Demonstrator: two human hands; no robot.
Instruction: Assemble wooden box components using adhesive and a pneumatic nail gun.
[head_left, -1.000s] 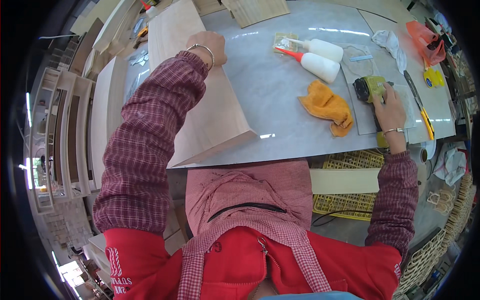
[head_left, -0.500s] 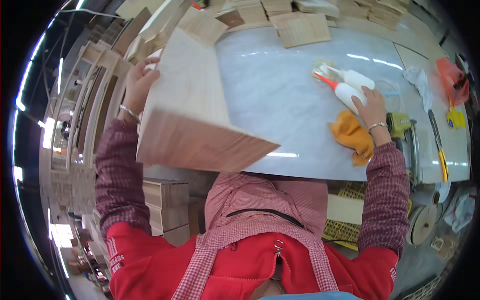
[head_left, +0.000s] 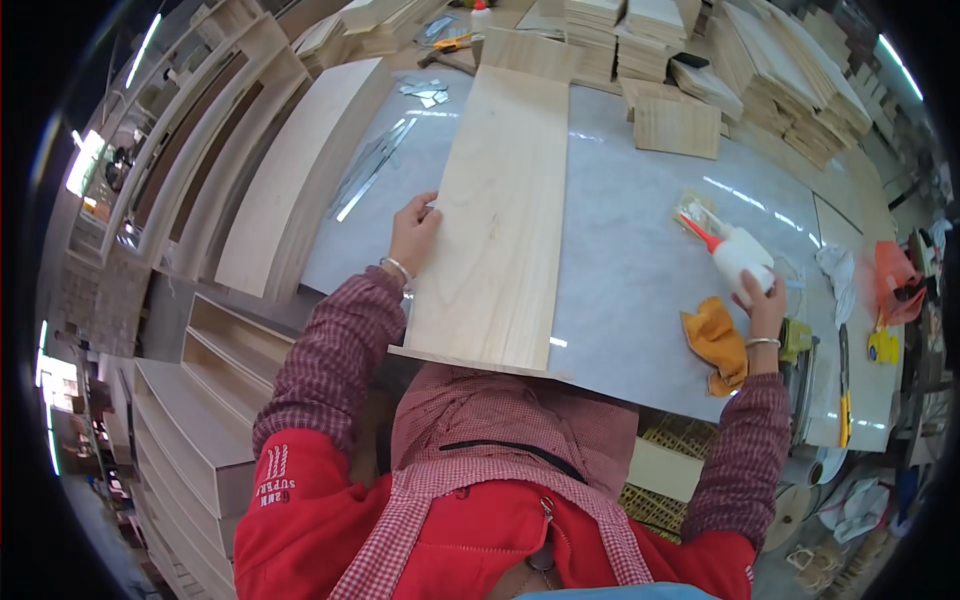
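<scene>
A long pale wooden panel (head_left: 505,210) lies lengthwise on the table before me, with a thin end board (head_left: 480,364) along its near edge and another board (head_left: 530,52) at its far end. My left hand (head_left: 414,232) grips the panel's left edge, its fingertips partly hidden. On the right, my right hand (head_left: 763,300) is closed around a white glue bottle (head_left: 741,258), whose red nozzle points away to the left. Behind it, another white bottle is partly covered. An orange cloth (head_left: 716,342) lies crumpled just left of my right wrist.
Thin metal strips (head_left: 375,165) and a hammer (head_left: 447,62) lie left of the panel. Stacked boards (head_left: 655,50) line the far side. A yellow-handled cutter (head_left: 845,400), a green-bodied tool (head_left: 795,340) and a red bag (head_left: 897,282) sit right. Wooden shelf units (head_left: 300,180) stand left.
The wooden panel, tilted up before, now lies flat on the table. My left hand has come down along its left edge. My right hand has lifted the red-nozzled glue bottle.
</scene>
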